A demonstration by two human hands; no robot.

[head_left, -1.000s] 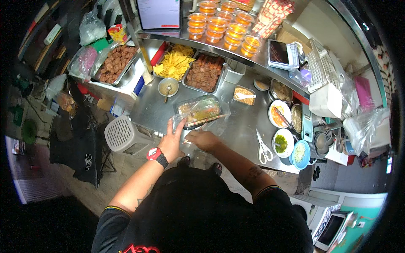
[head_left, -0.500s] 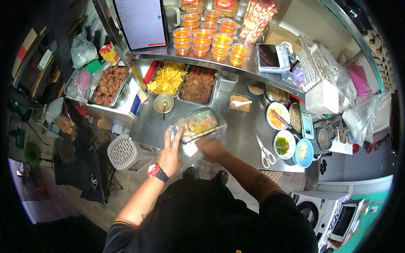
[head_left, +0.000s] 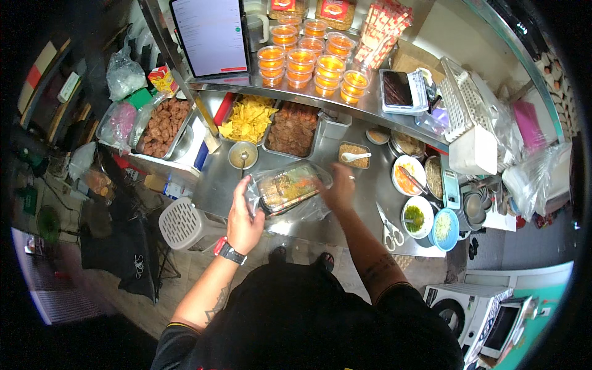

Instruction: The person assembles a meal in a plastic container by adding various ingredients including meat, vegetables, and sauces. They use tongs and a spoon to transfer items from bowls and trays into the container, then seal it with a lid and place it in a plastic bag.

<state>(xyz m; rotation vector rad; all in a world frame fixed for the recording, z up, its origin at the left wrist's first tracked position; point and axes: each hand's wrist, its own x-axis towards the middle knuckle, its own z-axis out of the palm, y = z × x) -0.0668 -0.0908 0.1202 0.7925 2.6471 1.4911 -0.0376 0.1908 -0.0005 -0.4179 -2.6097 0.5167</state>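
Note:
A black takeaway food box (head_left: 290, 190) with a clear lid sits inside a thin clear plastic bag (head_left: 314, 211) on the steel counter. Greens, orange shreds and brownish food show through the lid. My left hand (head_left: 243, 217) is at the box's left end, fingers stretched out and thumb apart, against the bag. At the right end is my right hand (head_left: 338, 190), smeared by motion. Its fingers overlap the bag's edge, and I cannot make out their grip. Behind the box stand a small bowl of sauce with a spoon (head_left: 243, 155) and a tray of browned meat (head_left: 293, 131).
Yellow fried pieces (head_left: 250, 118) fill a tray at the back left. White-handled scissors (head_left: 390, 229) lie to the right, beside bowls of green sauce (head_left: 414, 217) and shredded vegetables (head_left: 443, 226). Overhead, a steel shelf (head_left: 370, 108) carries lidded orange cups (head_left: 301, 60) and a tablet (head_left: 209, 38).
My right hand has moved right and away from me, from the box's near side to its right end. The left hand has shifted slightly left and nearer, and the bagged box has turned slightly.

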